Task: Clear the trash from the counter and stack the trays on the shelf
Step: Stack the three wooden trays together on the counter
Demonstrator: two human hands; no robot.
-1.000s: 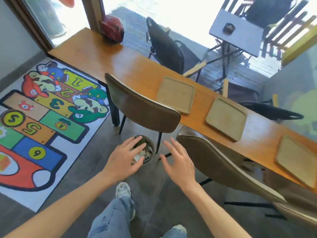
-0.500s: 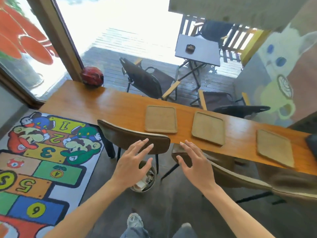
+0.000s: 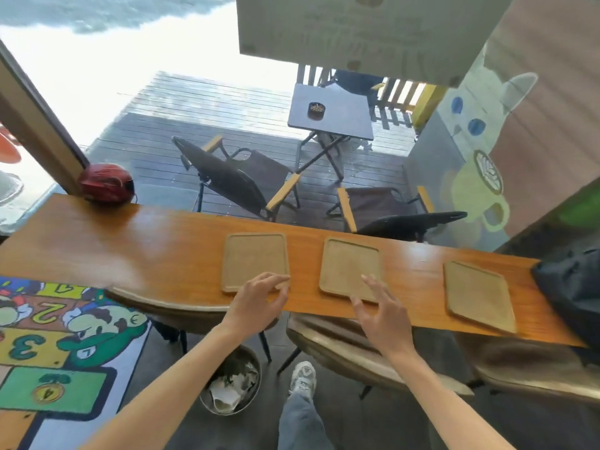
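Three empty tan trays lie in a row on the long wooden counter (image 3: 136, 251): a left tray (image 3: 255, 256), a middle tray (image 3: 347, 267) and a right tray (image 3: 477, 295). My left hand (image 3: 259, 302) hovers over the near right corner of the left tray, fingers spread and curled, holding nothing. My right hand (image 3: 381, 311) is open over the near edge of the middle tray, fingertips on or just above it. A metal bin (image 3: 232, 389) with crumpled trash stands on the floor below my left forearm.
Brown chairs (image 3: 367, 352) are tucked under the counter's near edge. A red helmet (image 3: 105, 183) sits at the counter's far left, a black bag (image 3: 574, 287) at its right end. A colourful number rug (image 3: 48, 352) covers the floor on the left. Outside are deck chairs and a small table.
The view has lifted from the floor bin to the counter. Both empty hands have risen from above the bin and reached forward to the near edges of the left and middle trays.
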